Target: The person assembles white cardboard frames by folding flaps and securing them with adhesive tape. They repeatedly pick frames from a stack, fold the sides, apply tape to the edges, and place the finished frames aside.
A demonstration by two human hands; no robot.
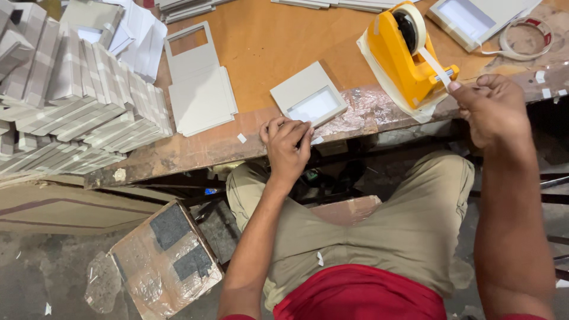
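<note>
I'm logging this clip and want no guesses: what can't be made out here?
Head view only:
- Left hand: its fingers curl at the table edge, hiding whatever they pinch.
- Right hand: fingertips cover the tape strip's end.
- Stacked grey cards: cut off by the left edge.
- Tape roll: partly cropped at right.

A yellow tape dispenser (403, 59) stands far right on the table, its tape strip (435, 66) pulled out taut toward the near right. A small grey cardboard box (308, 95) with a pale window lies flat, slightly turned, centre, near the edge.
</note>
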